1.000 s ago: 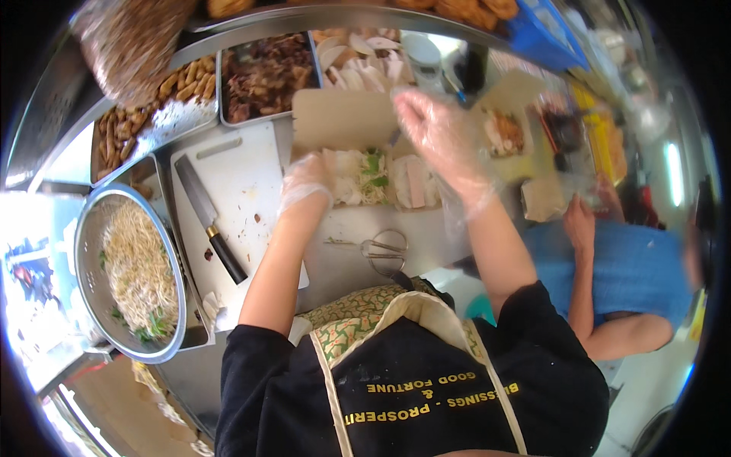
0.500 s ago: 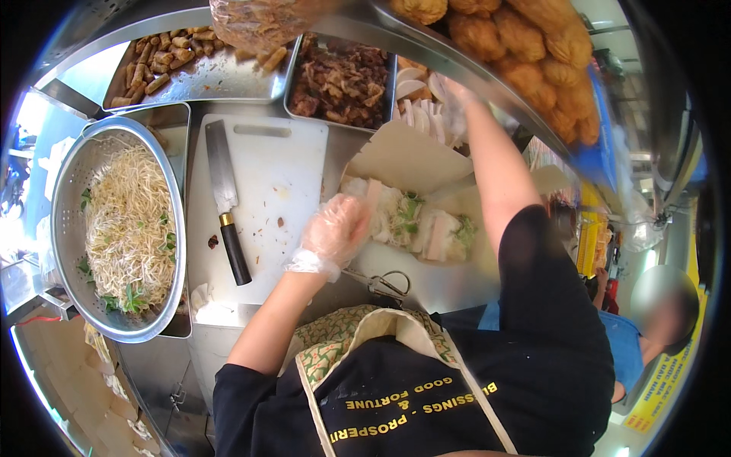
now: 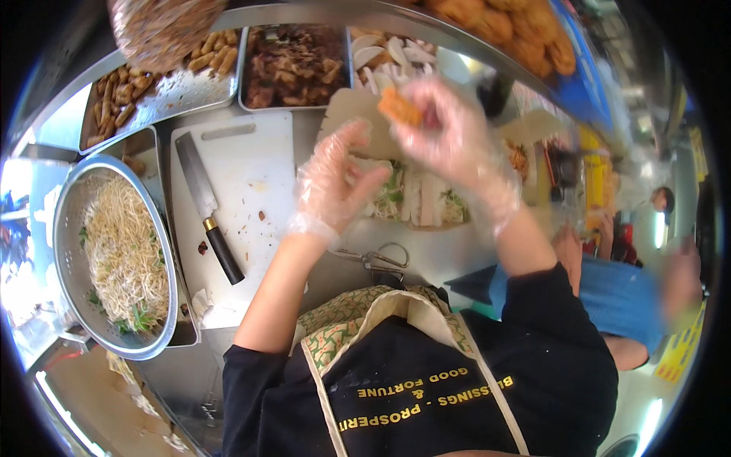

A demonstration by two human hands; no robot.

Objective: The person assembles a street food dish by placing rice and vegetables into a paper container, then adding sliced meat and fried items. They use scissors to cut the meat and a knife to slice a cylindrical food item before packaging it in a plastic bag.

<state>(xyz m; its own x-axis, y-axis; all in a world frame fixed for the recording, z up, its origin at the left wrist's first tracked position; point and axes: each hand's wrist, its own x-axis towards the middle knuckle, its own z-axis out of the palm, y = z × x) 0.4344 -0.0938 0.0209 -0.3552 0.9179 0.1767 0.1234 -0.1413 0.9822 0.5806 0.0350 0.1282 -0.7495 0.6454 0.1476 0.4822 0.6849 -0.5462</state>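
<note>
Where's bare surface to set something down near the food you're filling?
The white cutting board is mostly bare between the cleaver and your left hand. A steel strip around the scissors, below the filled wraps, is also free. Crowded: the trays above, the noodle colander at left, and under your right hand with the fried piece.

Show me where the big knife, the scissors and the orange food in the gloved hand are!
knife [image 3: 199, 185]: head view, on the flat blade, lying on the white board.
scissors [image 3: 378, 259]: head view, near the finger loops.
orange fried piece [image 3: 400, 107]: head view, on its middle, held in the right hand [image 3: 457, 145].
</note>
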